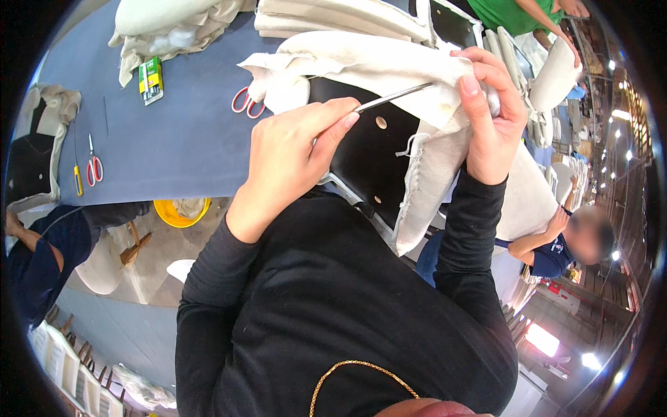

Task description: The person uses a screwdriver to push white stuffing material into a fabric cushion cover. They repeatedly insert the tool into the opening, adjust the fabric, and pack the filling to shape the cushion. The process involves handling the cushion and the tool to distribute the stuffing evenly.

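My left hand (299, 149) is closed around a thin metal rod (394, 96), whose far tip presses against cream upholstery fabric (375, 59). The part of the rod inside my fist is hidden. Pinched between the thumb and fingers of my right hand (495, 111) is a corner of that same fabric, close to the rod's tip. The fabric wraps the edges of a black panel (368, 139) with small round holes. One side strip (431, 181) hangs toward me, with a stitched, frayed edge.
On the blue-grey table (187, 132) lie red-handled scissors (244, 103), more scissors (94, 167), a yellow-handled tool (78, 179) and a green box (150, 80). Cream fabric pieces (333, 17) lie behind. A yellow bucket (182, 212) stands below the table edge. Co-workers (549, 243) are at both sides.
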Demonstrator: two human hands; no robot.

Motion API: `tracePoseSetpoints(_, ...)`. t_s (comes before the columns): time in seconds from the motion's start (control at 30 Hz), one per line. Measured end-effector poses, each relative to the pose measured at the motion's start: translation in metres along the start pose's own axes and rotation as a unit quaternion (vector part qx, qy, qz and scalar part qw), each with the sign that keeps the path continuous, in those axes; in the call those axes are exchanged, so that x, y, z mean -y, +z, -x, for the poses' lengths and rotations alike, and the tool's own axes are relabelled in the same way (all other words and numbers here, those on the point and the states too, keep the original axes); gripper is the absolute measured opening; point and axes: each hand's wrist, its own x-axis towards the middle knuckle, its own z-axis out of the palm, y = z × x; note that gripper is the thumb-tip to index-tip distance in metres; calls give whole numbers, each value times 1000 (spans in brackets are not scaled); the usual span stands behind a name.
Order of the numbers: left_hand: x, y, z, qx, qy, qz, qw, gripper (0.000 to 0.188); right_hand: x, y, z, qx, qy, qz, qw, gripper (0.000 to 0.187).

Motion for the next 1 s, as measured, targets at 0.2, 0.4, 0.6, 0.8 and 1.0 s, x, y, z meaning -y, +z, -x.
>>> tracePoseSetpoints(0.2,-4,-5,-7,4,-6,-3,1000,17,-9,-7,-2,64,-113,-31,991,13)
tracePoseSetpoints(0.4,-2,-4,-2,-2,-34,5,999,17,-14,-6,-4,44,-62,-25,997,12)
tracePoseSetpoints(0.6,-5,-3,11,1,-59,74,996,18,-19,-8,-4,-3,-8,-31,999,13)
tracePoseSetpoints(0.8,-8,0,3,-8,-36,8,999,17,-15,-6,-5,23,-26,-51,998,18)
tracePoseSetpoints(1.0,-19,-22,8,33,-54,32,997,15,-33,-10,20,59,31,-193,979,81)
